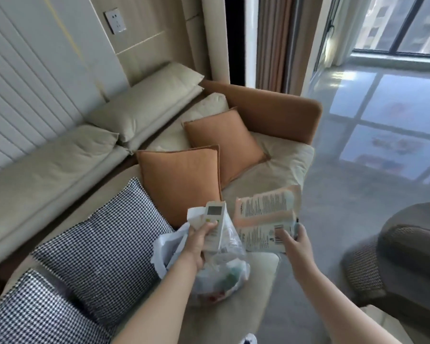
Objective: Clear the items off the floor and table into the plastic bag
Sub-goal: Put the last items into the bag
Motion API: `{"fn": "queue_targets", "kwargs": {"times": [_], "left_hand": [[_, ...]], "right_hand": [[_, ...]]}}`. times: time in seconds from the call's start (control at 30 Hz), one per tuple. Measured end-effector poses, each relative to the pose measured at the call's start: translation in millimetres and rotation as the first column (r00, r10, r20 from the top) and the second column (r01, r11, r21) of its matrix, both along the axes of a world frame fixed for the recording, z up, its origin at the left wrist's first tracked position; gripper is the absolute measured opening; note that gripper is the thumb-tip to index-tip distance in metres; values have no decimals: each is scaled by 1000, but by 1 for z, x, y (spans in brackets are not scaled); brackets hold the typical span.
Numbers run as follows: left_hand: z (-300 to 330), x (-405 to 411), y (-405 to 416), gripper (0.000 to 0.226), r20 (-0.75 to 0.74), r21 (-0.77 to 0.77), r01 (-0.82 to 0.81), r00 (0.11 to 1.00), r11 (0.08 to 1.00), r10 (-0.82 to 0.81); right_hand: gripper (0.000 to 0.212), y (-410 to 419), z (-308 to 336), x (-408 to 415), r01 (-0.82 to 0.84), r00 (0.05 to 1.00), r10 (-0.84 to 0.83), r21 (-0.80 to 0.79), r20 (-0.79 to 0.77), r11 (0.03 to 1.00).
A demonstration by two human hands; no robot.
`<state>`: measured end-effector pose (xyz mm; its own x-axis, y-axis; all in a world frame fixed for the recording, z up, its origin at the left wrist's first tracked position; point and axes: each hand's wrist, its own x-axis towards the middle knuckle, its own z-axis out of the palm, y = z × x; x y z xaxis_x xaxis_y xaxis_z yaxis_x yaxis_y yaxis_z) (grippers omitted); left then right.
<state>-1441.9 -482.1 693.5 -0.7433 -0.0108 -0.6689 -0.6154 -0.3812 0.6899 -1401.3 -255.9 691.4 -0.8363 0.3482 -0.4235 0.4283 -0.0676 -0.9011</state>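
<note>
Thin clear plastic bag (221,264) hangs from our left hand (196,240) over the sofa (278,167) seat edge, and that same hand pinches a white remote (215,223) against the bag's rim. Just right of the bag, our right hand (292,240) grips a peach-and-white packet (263,219), so we're mid-drop-in, we reckon. Next move probably needs the bag mouth pulled wider, since the remote crowds it.

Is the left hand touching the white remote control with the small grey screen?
Touching. The head view shows the left hand gripping the white remote control, thumb lying across its face.
</note>
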Motion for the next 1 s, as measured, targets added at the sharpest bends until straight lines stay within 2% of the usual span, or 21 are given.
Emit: {"fn": "queue_targets", "kwargs": {"times": [0.13,0.23,0.3,0.47,0.5,0.57,0.6,0.73,0.8,0.87,0.9,0.97,1.0], "left_hand": [[-2,-5,-66,61,43,-113,13,999,994,-8],[-7,-8,-93,71,86,-181,114,991,977,-100],[-16,-10,-100,79,110,-210,197,978,958,-177],[-50,-12,-94,71,160,-219,272,957,937,-240],[-53,-13,-89,61,180,-216,283,952,935,-246],[-61,-16,-80,38,219,-133,282,943,950,-249],[-68,-18,-77,34,254,-56,257,938,965,-235],[-86,-32,-66,35,354,114,152,917,982,-183],[-98,-41,-66,29,374,63,93,921,994,-110],[-106,-47,-72,32,388,-69,61,921,996,-30],[-117,-50,-77,43,387,-149,49,922,988,12],[-130,-55,-89,80,415,-309,69,907,949,69],[-129,-56,-93,90,430,-388,107,899,915,77]], "right_hand": [[22,-65,16,-16,-76,994,78,32,-73,997],[22,-104,16,-27,-182,980,192,184,-41,966],[29,-124,12,-32,-260,963,268,282,12,924],[43,-144,-8,-44,-424,904,375,536,204,730],[45,-144,-11,-49,-440,896,381,568,228,696],[49,-142,-16,-59,-477,877,394,604,276,639],[51,-140,-19,-64,-499,865,398,614,306,612],[55,-135,-32,-78,-567,822,400,646,405,512],[54,-135,-38,-83,-586,808,414,643,418,493],[53,-136,-45,-87,-603,794,436,639,424,477],[55,-137,-47,-88,-613,785,446,635,429,469],[58,-140,-53,-92,-623,776,461,631,430,461],[59,-143,-57,-93,-621,778,469,627,419,470]]}}
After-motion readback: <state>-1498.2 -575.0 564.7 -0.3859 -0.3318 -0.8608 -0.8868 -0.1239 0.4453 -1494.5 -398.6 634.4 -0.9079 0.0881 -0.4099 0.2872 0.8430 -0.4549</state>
